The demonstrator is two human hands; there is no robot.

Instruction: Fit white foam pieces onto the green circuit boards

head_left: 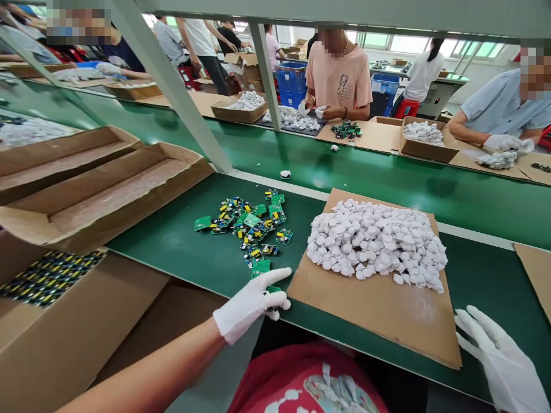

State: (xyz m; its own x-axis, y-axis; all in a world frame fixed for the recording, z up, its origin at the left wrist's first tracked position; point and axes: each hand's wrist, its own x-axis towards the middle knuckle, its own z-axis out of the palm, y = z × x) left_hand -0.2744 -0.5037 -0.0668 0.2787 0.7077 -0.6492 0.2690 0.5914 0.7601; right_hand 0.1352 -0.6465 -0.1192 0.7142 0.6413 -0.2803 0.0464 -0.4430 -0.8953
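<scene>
My left hand, in a white glove, is at the near edge of the green bench. One finger stretches out while the others close around a small green circuit board, mostly hidden by them. Just beyond it lies a loose heap of circuit boards with yellow and black components. My right hand, also gloved, is open beside the right edge of a cardboard sheet, fingers apart and nothing in them. A broad pile of small white wrapped pieces covers the far part of that sheet.
Long cardboard trays stand at left, above a carton packed with boards. A green conveyor belt runs behind a slanted metal post. Co-workers sit across it; one wears a pink shirt. Another cardboard sheet lies far right.
</scene>
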